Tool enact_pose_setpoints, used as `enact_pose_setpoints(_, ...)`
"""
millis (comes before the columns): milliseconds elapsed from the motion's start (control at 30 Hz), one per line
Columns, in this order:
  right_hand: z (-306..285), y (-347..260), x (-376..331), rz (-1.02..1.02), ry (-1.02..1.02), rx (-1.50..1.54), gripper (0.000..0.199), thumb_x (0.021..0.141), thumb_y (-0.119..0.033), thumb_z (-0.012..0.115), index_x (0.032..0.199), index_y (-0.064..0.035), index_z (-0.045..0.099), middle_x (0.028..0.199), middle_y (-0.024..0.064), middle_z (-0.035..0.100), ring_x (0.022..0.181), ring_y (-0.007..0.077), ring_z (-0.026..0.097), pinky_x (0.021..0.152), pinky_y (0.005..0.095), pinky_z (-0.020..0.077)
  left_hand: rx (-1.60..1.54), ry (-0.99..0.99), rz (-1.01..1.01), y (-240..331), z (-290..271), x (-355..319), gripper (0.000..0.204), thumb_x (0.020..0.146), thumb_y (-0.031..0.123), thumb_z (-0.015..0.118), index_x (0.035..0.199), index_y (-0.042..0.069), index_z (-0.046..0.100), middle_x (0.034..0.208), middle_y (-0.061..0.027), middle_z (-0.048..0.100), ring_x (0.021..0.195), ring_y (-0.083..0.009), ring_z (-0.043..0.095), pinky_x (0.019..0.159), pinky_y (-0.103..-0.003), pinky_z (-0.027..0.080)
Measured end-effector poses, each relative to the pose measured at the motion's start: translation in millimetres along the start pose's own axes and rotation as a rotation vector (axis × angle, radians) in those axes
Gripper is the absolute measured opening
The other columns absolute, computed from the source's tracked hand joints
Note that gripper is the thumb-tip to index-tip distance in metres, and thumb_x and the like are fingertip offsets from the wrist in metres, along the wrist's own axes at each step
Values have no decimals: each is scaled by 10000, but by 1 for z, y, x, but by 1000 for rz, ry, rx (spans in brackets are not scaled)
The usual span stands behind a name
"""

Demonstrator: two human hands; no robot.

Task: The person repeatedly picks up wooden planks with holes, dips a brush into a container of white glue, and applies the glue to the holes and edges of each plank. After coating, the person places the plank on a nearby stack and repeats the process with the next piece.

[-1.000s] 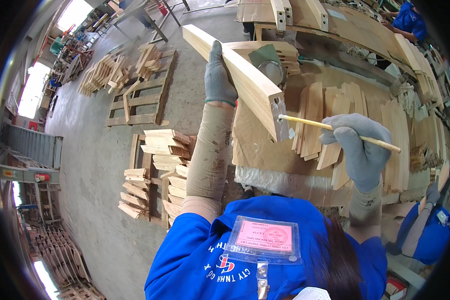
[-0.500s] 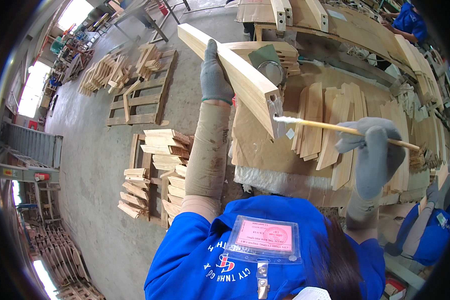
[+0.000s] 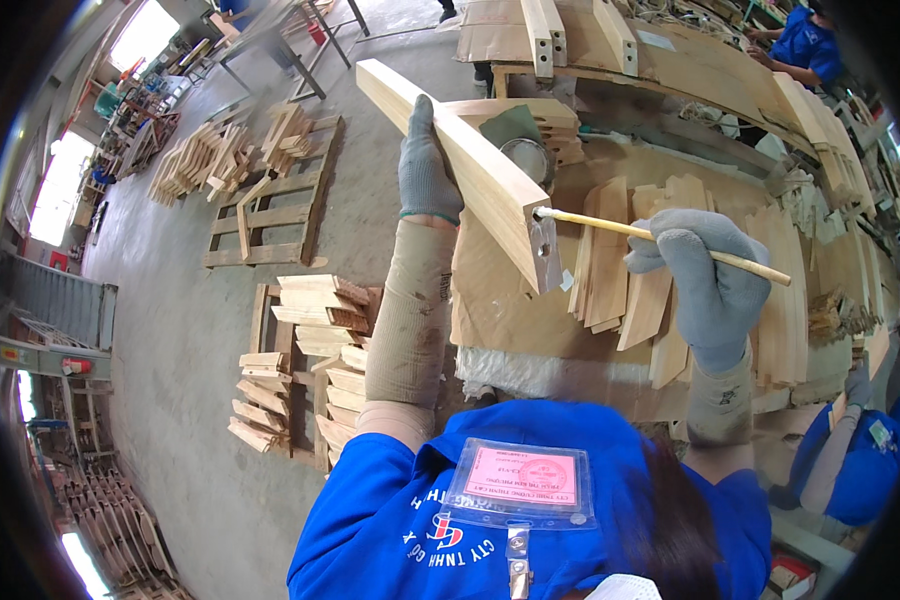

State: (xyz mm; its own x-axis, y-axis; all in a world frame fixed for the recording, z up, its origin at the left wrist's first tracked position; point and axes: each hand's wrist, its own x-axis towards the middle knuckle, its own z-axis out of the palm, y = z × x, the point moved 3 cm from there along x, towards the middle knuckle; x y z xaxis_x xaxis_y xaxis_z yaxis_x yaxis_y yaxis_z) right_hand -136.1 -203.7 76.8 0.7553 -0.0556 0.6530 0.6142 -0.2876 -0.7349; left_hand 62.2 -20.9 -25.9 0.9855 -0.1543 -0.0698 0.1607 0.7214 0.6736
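In my grey-gloved left hand (image 3: 429,172) is a long pale wooden bar (image 3: 485,170), held slanting with its far end up to the left. Its near end face has drilled holes and a wet, shiny film. My right hand (image 3: 715,275), gloved too, is closed around a thin wooden stick (image 3: 610,225). The stick's white-coated tip sits at the upper hole of that end face; how deep it goes cannot be seen. Behind the bar, a round container (image 3: 526,156) is partly hidden beside a dark green flap (image 3: 510,124).
A cardboard-covered table (image 3: 510,320) carries several flat wooden pieces (image 3: 605,250) at the right. Stacked parts (image 3: 320,300) and a pallet (image 3: 270,247) stand on the floor at the left. Co-workers in blue are at the upper right (image 3: 810,45) and lower right (image 3: 850,460).
My right hand has moved left, bringing the stick's tip from the lower part of the end face up to the upper hole. The left hand keeps its hold on the bar.
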Motion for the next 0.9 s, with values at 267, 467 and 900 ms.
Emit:
enact_pose_setpoints(267,-41,6,-18,270,284,196,199,935,-145,413,919,11,535,698,158,617,528,229,612,508,305,508,-132,-108,-106,-5,32,-10,345,847,417,562,964,93,540,782,-42,589,695,-176,605,657,-304,522)
enact_pose_setpoints(467,-85,25,-36,-3,441,238,226,950,-146,381,1085,0,487,866,197,623,742,265,644,685,371,540,-98,-133,-153,-13,41,20,411,816,428,575,930,36,529,752,-97,581,671,-222,611,623,-308,540)
enact_pose_setpoints(900,-167,85,-65,109,691,-17,256,944,-114,353,1140,14,458,878,213,628,861,276,634,884,379,468,266,-393,-216,-72,175,150,323,850,311,565,988,22,525,785,-112,597,616,-222,610,555,-341,541)
